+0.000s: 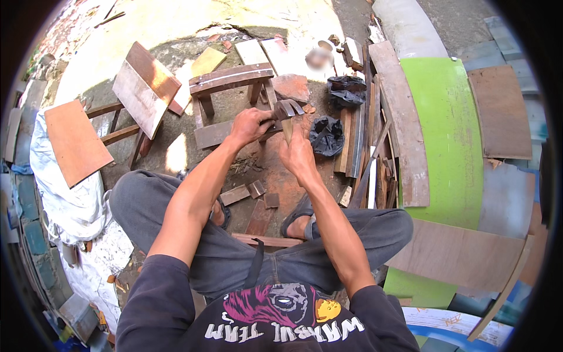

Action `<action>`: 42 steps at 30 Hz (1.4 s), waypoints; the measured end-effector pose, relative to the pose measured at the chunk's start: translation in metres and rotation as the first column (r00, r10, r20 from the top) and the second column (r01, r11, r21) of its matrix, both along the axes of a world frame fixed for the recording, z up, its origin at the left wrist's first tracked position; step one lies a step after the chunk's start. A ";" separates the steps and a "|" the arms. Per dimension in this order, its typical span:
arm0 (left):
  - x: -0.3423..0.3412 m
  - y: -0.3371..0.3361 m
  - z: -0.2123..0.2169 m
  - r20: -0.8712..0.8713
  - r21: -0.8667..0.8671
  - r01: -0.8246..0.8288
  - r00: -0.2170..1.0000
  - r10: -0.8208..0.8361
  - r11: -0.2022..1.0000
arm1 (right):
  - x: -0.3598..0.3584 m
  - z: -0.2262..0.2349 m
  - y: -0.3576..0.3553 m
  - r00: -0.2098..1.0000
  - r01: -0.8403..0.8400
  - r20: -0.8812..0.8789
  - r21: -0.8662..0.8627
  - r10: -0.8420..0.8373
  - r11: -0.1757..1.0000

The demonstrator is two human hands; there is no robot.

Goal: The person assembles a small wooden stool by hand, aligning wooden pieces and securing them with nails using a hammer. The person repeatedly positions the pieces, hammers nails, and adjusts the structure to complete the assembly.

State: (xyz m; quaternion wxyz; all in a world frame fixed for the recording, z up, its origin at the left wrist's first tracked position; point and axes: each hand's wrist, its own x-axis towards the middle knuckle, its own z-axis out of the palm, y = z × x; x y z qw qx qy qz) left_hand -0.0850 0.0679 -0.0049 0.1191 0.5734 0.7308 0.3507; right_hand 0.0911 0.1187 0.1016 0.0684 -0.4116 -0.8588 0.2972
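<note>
Right grip [297,155] is wrapped snug round a hammer [287,125], head sticking out past it. Left grip [253,125] is curled just beside that head, can't tell on what; wooden frame [231,81] sits beyond both.

Brown wooden frame [230,83], lime-green panel [446,135], black bags [347,92], grey trousers [146,202]

Wooden frame [232,79], offcuts [256,188] on ground [281,183]

Your left forearm [199,185] slants up and rightward, the left hand [252,124] curled with its knuckles upward. Your right forearm [329,208] slants up and leftward; the right hand [298,154] is clenched, near the left but closer to your body.
</note>
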 end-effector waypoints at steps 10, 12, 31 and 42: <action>-0.026 -0.041 0.020 -0.288 -0.384 -0.016 0.952 -0.103 0.923 | -0.018 0.077 0.012 0.964 0.009 -0.265 0.024 -0.002 1.000; -0.025 -0.039 0.022 -0.240 -0.412 -0.032 0.968 -0.075 0.910 | -0.022 0.079 0.010 0.936 -0.004 -0.351 0.079 0.032 0.997; -0.024 -0.038 0.019 -0.251 -0.390 -0.045 0.966 -0.059 0.920 | -0.013 0.085 -0.015 0.889 0.082 -0.457 0.094 -0.030 0.992; -0.025 -0.036 0.021 -0.230 -0.411 -0.041 0.971 -0.060 0.911 | -0.013 0.050 0.001 0.965 0.058 -0.261 0.070 -0.038 0.996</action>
